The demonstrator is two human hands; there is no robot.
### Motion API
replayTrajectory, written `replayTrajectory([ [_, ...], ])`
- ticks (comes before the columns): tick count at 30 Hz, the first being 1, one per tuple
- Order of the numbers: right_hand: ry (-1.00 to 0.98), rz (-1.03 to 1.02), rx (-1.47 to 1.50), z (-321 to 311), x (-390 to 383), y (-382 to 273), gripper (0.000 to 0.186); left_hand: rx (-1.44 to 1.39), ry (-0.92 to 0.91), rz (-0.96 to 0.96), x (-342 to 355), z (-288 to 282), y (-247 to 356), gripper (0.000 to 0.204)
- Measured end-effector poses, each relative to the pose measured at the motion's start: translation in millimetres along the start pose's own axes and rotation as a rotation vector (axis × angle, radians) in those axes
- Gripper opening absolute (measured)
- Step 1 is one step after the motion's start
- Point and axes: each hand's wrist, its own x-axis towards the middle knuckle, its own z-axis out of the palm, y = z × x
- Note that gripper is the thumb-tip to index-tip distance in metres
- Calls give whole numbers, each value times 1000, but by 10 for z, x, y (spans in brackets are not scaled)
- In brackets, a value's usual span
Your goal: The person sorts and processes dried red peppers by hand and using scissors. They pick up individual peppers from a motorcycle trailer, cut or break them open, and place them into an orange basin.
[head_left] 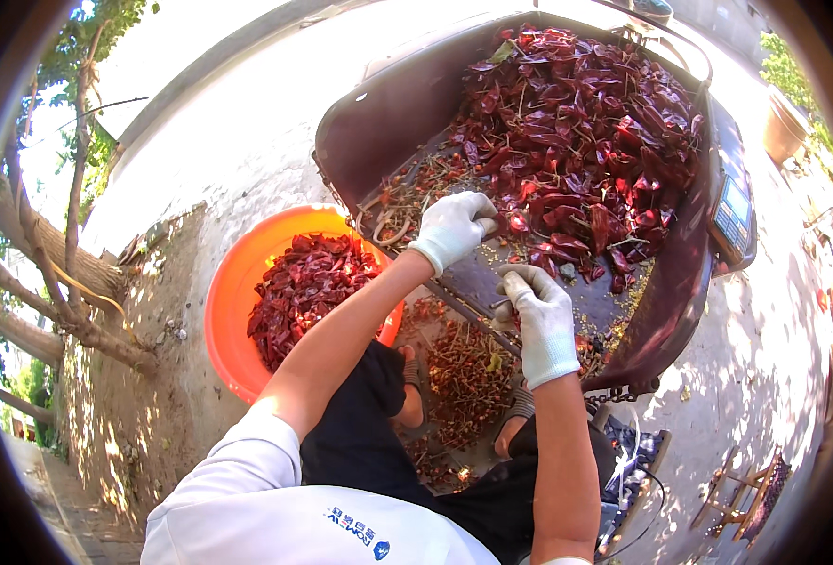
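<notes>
My left hand [452, 228], in a white glove, has its fingers curled over the tray's front part, beside stems and scraps [415, 193]; whatever it may hold is hidden. My right hand [539, 320], also gloved, is lower and to the right, fingers bent and drawn together over the dark tray floor, holding something I cannot make out, if anything. A large dark maroon tray [379, 113] carries a heap of dried red chili peppers [576, 141], with small yellow seeds on its floor. An orange tub [233, 311] of red pepper pieces [304, 282] stands at the lower left.
A digital device [732, 217] hangs on the tray's right side. Stems [464, 386] litter the ground between my sandalled feet. A tree [78, 273] rises at the left. A small wooden stool [736, 499] is at the lower right, a planter [784, 127] at the upper right.
</notes>
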Motion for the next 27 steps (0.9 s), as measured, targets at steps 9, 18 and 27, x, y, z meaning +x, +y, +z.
replayTrajectory([
  [9, 112, -278, -303, -27, 32, -6, 38, -750, -158, -149, -529, -234, 480, 19],
  [18, 219, -696, -720, -18, 43, 55, 19, -253, -86, 43, -569, -351, 492, 19],
  [27, 199, -857, -907, -127, 82, 83, 17, -295, 64, 389, -614, -349, 512, 22],
])
